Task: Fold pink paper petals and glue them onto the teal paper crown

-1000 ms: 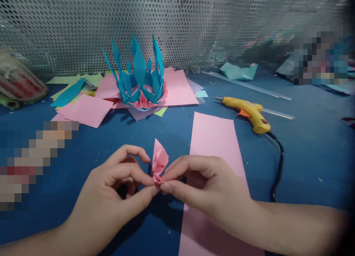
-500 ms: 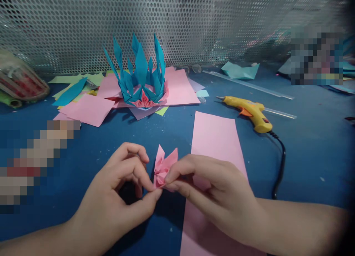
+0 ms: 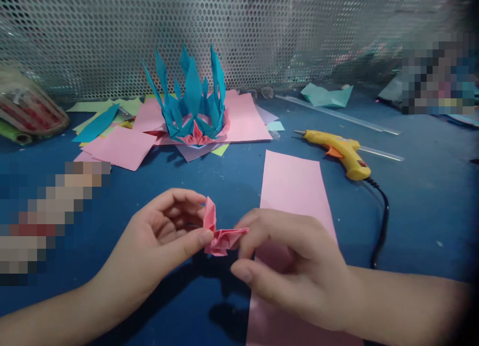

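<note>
Pink folded piece (image 3: 220, 240): in your L hand (image 3: 151, 236), near side of blue crown (image 3: 192, 94), slightly R of it.
Change: vs a moment ago, your R thumb's off the base & points are splayed, L upright, R sideways; L prob. bears it alone, R free to adjust.
L hand: thumb & fingers pinching piece.
R hand (image 3: 299, 258): loosely curled, thumb apart, index by R point; can't tell if touching.
Pink sheet (image 3: 292, 181): R of crown, nearer you.
Glue gun (image 3: 350, 151): well R of crown.
</note>
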